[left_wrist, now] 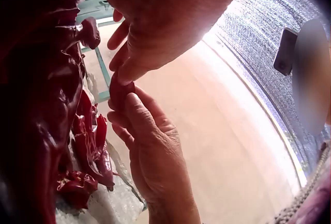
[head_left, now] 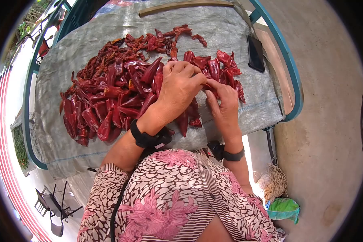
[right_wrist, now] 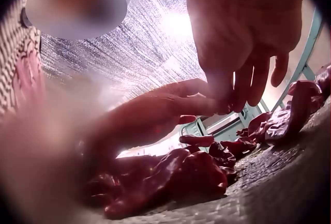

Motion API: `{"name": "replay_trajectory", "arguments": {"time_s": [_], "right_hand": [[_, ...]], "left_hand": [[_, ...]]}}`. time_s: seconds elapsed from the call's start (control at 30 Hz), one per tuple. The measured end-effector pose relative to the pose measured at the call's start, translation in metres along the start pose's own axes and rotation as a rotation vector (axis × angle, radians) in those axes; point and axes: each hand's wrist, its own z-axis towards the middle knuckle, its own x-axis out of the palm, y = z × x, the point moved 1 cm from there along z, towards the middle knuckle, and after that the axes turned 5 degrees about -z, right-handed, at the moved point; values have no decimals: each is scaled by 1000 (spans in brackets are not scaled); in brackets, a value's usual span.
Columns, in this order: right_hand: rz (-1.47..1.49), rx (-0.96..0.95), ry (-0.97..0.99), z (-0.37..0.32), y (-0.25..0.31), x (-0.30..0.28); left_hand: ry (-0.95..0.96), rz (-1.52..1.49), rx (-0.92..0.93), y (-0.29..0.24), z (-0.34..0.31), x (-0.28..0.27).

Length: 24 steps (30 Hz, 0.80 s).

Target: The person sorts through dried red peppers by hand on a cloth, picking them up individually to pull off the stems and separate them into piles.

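A dried red chili pepper (left_wrist: 120, 93) is pinched between my two hands, just above the table. My left hand (head_left: 180, 85) holds its upper end with thumb and fingertips, back of the hand facing up. From the right, my right hand (head_left: 225, 105) grips the other end between thumb and forefinger; the left wrist view shows this right hand (left_wrist: 155, 146) reaching up to meet the left. Fingers hide much of the pepper. A large heap of glossy red chilies (head_left: 109, 105) lies to the left of the hands, and a smaller pile of red chilies (head_left: 226, 68) lies beyond the right hand.
Smaller, shrivelled dried chilies (head_left: 109, 54) lie behind the heap. A grey woven sheet (head_left: 254, 109) covers the table, bordered by a teal metal rail (head_left: 288, 60). A black phone (head_left: 255, 53) lies at the right; a wooden strip (head_left: 185, 5) lies at the far edge.
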Motion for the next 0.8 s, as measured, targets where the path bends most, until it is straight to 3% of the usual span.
{"name": "replay_trajectory", "arguments": {"time_s": [0.13,0.37,0.47,0.57,0.73,0.8], "right_hand": [[24,66,-80,12,-6,-3],[-167,112,-193,33,-19,-8],[4,259,240,22,8,9],[-162,69,239,7,8,38],[-41,268,256,15,14,30],[65,367,274,16,10,18]], "left_hand": [[-77,61,-222,8,-9,-7],[-64,283,-252,17,-21,-9],[-37,315,-261,22,-26,-4],[-30,333,-277,26,-29,-1],[-70,327,-252,21,-26,-3],[-55,322,-146,12,-19,-10]]}}
